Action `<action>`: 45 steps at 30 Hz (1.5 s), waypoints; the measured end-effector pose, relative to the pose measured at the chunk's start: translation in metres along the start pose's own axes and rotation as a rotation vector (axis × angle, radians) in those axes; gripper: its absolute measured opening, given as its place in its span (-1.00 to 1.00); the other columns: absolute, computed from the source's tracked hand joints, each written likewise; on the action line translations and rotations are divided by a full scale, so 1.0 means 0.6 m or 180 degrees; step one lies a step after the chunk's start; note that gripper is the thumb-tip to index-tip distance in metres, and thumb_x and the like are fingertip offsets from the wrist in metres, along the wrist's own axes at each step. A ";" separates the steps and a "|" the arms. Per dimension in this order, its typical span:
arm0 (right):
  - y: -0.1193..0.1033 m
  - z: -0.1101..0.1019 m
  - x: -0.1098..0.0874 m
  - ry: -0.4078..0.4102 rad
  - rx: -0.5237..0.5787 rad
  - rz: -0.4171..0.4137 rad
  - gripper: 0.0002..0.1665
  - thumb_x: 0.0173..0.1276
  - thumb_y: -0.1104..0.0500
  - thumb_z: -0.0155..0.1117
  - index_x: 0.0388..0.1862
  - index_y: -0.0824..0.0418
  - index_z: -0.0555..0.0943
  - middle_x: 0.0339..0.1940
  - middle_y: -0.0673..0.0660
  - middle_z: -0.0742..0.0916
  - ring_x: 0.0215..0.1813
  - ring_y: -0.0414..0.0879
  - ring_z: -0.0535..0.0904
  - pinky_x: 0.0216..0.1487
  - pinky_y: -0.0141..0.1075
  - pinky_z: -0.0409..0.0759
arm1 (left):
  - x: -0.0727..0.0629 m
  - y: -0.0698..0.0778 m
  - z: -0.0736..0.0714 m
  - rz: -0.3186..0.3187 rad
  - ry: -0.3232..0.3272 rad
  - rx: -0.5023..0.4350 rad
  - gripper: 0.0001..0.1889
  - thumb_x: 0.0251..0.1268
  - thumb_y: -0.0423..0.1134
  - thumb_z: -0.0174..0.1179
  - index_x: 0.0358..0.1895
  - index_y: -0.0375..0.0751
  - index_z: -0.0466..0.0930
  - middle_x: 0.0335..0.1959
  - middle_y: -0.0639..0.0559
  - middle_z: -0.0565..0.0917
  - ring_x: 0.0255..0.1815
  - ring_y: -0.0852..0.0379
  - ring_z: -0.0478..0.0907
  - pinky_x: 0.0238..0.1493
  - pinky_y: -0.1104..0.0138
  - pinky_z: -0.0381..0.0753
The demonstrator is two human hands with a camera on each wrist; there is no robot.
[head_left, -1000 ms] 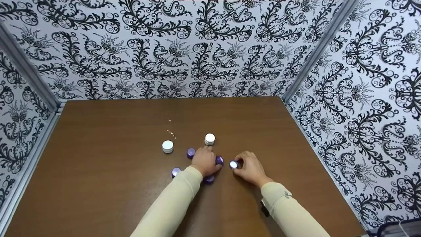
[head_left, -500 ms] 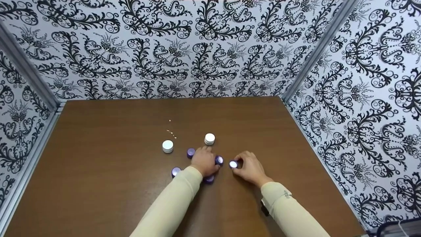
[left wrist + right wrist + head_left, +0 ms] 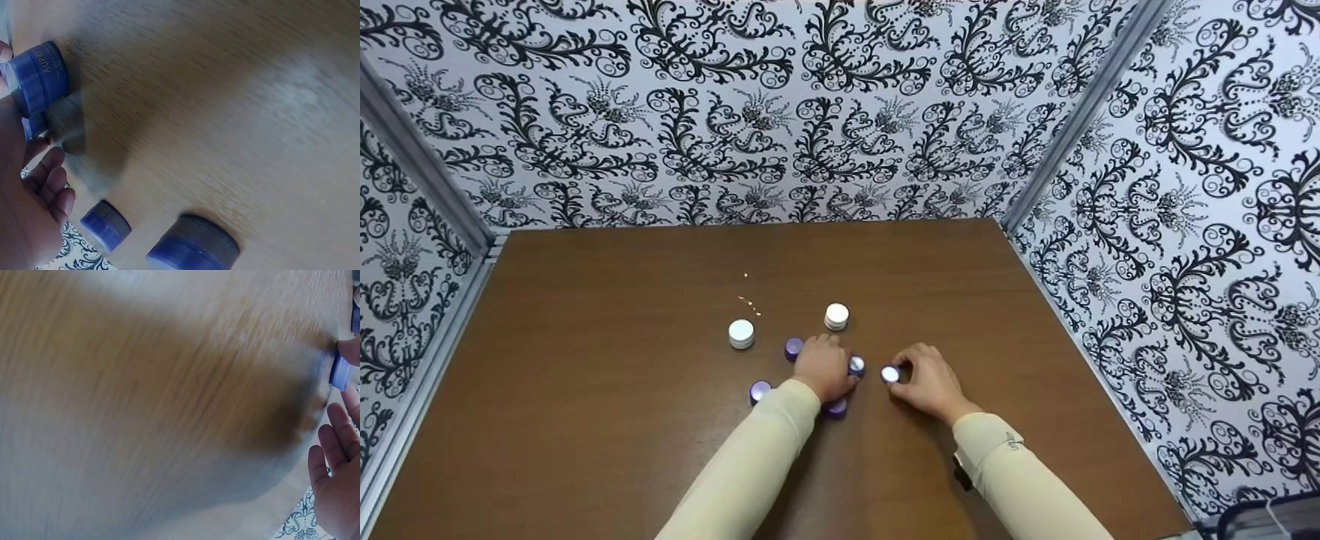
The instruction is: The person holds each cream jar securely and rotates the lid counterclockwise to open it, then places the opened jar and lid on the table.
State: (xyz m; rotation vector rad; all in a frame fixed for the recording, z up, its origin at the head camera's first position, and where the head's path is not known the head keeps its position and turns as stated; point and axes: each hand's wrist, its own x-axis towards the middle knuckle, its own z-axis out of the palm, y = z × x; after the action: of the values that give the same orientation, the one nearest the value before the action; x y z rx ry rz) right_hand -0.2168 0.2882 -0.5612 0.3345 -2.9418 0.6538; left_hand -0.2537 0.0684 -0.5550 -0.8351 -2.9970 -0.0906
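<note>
My left hand pinches a small purple jar between thumb and index finger. In the left wrist view that jar is partly hidden behind a nearer purple jar with lettering. The nearer one is also a purple jar beside my left wrist in the head view. A short way right, my right hand pinches another small purple jar with a bright, shiny top. The right wrist view shows this jar between thumb and index finger, the other fingers extended apart from it.
Purple jars stand left of my left hand. Two white round jars stand farther back, near a few pale crumbs. Patterned walls border the brown table behind and at both sides.
The purple jar in my left hand has tilted slightly and its top catches the light differently. Both hands stay nearly in place; the head view has shifted a little.
</note>
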 end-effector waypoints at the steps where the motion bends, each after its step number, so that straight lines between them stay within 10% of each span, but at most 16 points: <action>1: 0.000 0.001 0.000 0.0000 0.0000 -0.0009 -0.61 0.00 0.04 0.51 -0.16 0.09 0.67 -0.10 -0.03 0.63 0.05 -0.03 0.50 0.06 -0.07 0.51 | -0.001 0.000 0.000 -0.0005 0.0005 -0.0006 -0.51 0.14 0.23 0.30 -0.08 -0.09 0.71 -0.15 -0.06 0.64 0.00 -0.04 0.53 0.11 0.11 0.44; 15: -0.005 0.001 -0.002 -0.0039 0.0067 0.0002 -0.58 0.01 0.05 0.52 -0.12 0.11 0.66 -0.08 0.00 0.63 0.03 -0.02 0.49 0.04 -0.07 0.50 | -0.012 -0.002 -0.012 -0.0002 -0.0073 -0.0211 -0.49 0.19 0.20 0.25 -0.03 -0.16 0.69 -0.14 -0.07 0.62 0.00 -0.05 0.52 0.12 0.11 0.42; 27: 0.003 0.005 -0.009 -0.0098 -0.0002 0.0033 -0.54 0.04 0.02 0.54 -0.07 0.09 0.65 -0.09 -0.02 0.62 0.03 -0.01 0.49 0.09 -0.10 0.48 | -0.065 -0.011 -0.038 0.0167 0.0455 -0.0475 -0.45 0.14 0.13 0.16 0.04 -0.24 0.60 -0.05 -0.09 0.63 -0.01 -0.09 0.55 0.08 0.06 0.50; 37: 0.003 -0.005 -0.010 -0.0037 0.0010 0.0040 -0.46 0.05 0.03 0.56 0.02 0.14 0.64 -0.03 0.06 0.64 0.07 0.03 0.49 0.13 -0.05 0.45 | -0.138 0.000 -0.009 -0.0010 0.0455 -0.0651 -0.22 -0.14 0.19 0.42 0.07 -0.34 0.51 -0.11 -0.13 0.55 -0.05 -0.09 0.52 0.03 0.07 0.52; 45: -0.004 -0.013 -0.016 0.0060 -0.0015 -0.0028 -0.44 0.07 0.00 0.54 0.04 0.16 0.63 -0.05 0.05 0.65 0.04 -0.02 0.50 0.09 -0.09 0.48 | -0.141 -0.001 0.008 -0.0170 0.0381 -0.0861 -0.29 -0.11 0.12 0.50 0.01 -0.35 0.53 -0.15 -0.13 0.53 -0.08 -0.10 0.51 -0.03 0.04 0.54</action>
State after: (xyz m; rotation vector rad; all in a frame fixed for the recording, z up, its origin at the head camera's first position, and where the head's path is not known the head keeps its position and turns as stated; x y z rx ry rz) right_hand -0.2066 0.2911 -0.5549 0.3387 -2.9218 0.6453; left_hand -0.1818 0.0244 -0.5636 -0.7372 -2.9333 -0.5376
